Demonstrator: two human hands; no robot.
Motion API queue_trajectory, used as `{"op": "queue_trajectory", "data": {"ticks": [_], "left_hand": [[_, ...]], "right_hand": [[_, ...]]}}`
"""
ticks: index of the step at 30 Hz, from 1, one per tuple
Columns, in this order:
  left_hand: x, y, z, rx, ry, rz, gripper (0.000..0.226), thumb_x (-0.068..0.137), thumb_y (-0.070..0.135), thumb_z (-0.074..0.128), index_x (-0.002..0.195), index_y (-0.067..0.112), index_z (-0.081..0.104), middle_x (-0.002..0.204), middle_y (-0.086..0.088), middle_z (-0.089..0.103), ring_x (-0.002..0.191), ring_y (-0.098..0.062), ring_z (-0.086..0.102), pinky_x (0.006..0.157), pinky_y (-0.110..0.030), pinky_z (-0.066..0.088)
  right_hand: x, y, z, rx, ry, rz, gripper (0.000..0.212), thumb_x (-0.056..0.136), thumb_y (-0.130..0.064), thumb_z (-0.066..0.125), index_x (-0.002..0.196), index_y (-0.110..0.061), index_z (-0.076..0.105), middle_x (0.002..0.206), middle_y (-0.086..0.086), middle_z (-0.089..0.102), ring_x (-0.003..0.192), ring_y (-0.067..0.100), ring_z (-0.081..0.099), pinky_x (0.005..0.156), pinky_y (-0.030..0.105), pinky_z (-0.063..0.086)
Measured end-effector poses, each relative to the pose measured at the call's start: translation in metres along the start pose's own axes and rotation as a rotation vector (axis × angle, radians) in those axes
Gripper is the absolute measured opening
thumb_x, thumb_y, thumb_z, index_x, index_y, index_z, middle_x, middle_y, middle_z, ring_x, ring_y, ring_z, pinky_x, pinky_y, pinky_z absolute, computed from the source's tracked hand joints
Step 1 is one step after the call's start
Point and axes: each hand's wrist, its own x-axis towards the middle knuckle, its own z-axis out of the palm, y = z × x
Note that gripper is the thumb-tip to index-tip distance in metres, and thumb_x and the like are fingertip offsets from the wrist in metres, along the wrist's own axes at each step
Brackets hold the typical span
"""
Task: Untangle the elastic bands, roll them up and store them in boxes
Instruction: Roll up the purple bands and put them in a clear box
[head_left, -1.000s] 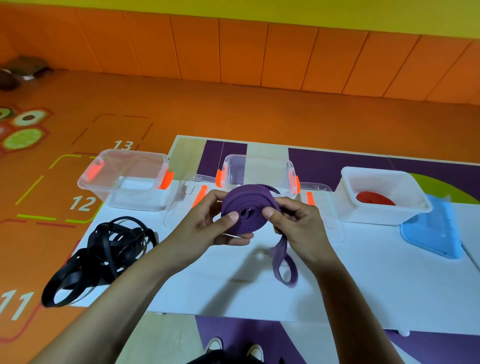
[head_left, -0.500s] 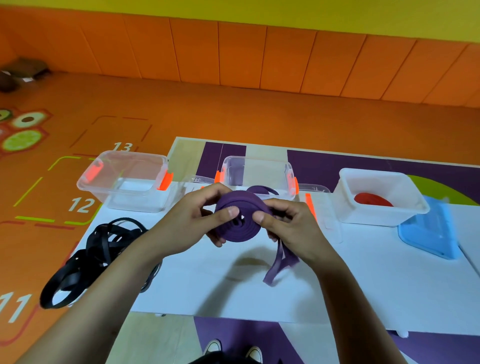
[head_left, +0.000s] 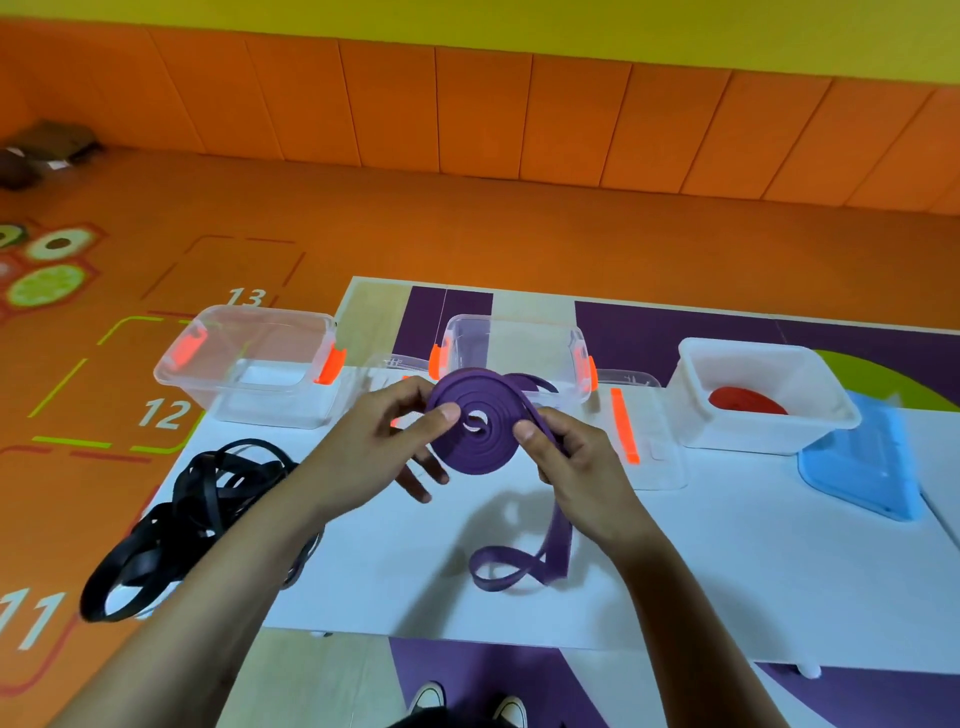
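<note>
Above the table's bare middle, hands grip purple coil

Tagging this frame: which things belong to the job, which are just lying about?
Job: purple band in left hand and right hand; black bands; left clear box; middle clear box; white box; red band.
Lying about: dark bundle by wall; floor numbers.

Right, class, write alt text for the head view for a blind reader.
A left hand and right hand hold a partly rolled purple band over a white table, its tail dangling. Behind are two clear boxes and a white box with a red roll; tangled black bands lie left.
</note>
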Motion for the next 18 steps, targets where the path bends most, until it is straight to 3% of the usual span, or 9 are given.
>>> {"op": "queue_trajectory", "data": {"ticks": [5, 8, 11, 13, 15, 18], "left_hand": [[0.005, 0.008, -0.011, 0.075, -0.015, 0.08, 0.018, 0.103, 0.033, 0.05, 0.099, 0.018, 0.061, 0.073, -0.014, 0.066, 0.052, -0.042, 0.067, 0.047, -0.04, 0.057], [0.005, 0.008, -0.01, 0.115, -0.015, 0.123, 0.016, 0.103, 0.031, 0.051, 0.102, 0.019, 0.061, 0.077, -0.011, 0.068, 0.052, -0.041, 0.068, 0.047, -0.04, 0.058], [0.007, 0.009, -0.009, 0.086, 0.108, 0.174, 0.024, 0.101, 0.035, 0.05, 0.104, 0.012, 0.059, 0.079, -0.012, 0.068, 0.05, -0.039, 0.067, 0.045, -0.04, 0.057], [0.011, 0.011, -0.013, 0.051, 0.214, 0.2, 0.029, 0.1, 0.038, 0.049, 0.104, 0.01, 0.057, 0.074, -0.011, 0.068, 0.048, -0.038, 0.066, 0.044, -0.04, 0.056], [0.017, 0.012, -0.019, 0.07, 0.295, 0.212, 0.022, 0.104, 0.034, 0.048, 0.102, 0.014, 0.058, 0.074, -0.006, 0.071, 0.048, -0.037, 0.067, 0.043, -0.042, 0.057], [0.022, 0.007, -0.025, 0.12, 0.344, 0.195, 0.018, 0.107, 0.033, 0.047, 0.101, 0.02, 0.059, 0.081, -0.004, 0.072, 0.049, -0.036, 0.068, 0.044, -0.045, 0.058]], "right_hand": [[0.003, -0.002, 0.001, -0.013, -0.104, 0.015, 0.027, 0.1, -0.026, 0.064, 0.075, -0.037, 0.067, 0.065, -0.015, 0.042, 0.062, 0.009, 0.035, 0.064, 0.025, 0.033], [0.003, 0.0, -0.005, 0.089, -0.158, 0.044, 0.017, 0.097, -0.019, 0.068, 0.087, -0.031, 0.073, 0.066, -0.011, 0.048, 0.062, 0.012, 0.04, 0.063, 0.024, 0.038], [0.001, 0.019, -0.016, 0.093, -0.317, 0.161, 0.02, 0.094, -0.014, 0.073, 0.108, -0.028, 0.073, 0.083, 0.003, 0.068, 0.074, 0.016, 0.061, 0.077, 0.03, 0.054], [-0.003, 0.042, -0.02, -0.054, -0.369, 0.282, 0.019, 0.091, -0.027, 0.076, 0.11, -0.029, 0.073, 0.09, 0.018, 0.071, 0.078, 0.029, 0.067, 0.081, 0.044, 0.057], [-0.007, 0.066, -0.022, -0.1, -0.332, 0.363, 0.019, 0.089, -0.034, 0.077, 0.106, -0.026, 0.074, 0.091, 0.021, 0.072, 0.078, 0.029, 0.07, 0.08, 0.049, 0.057], [-0.014, 0.088, -0.02, -0.094, -0.27, 0.351, 0.014, 0.091, -0.024, 0.076, 0.104, -0.019, 0.075, 0.098, 0.007, 0.077, 0.095, 0.023, 0.072, 0.087, 0.028, 0.053]]}}
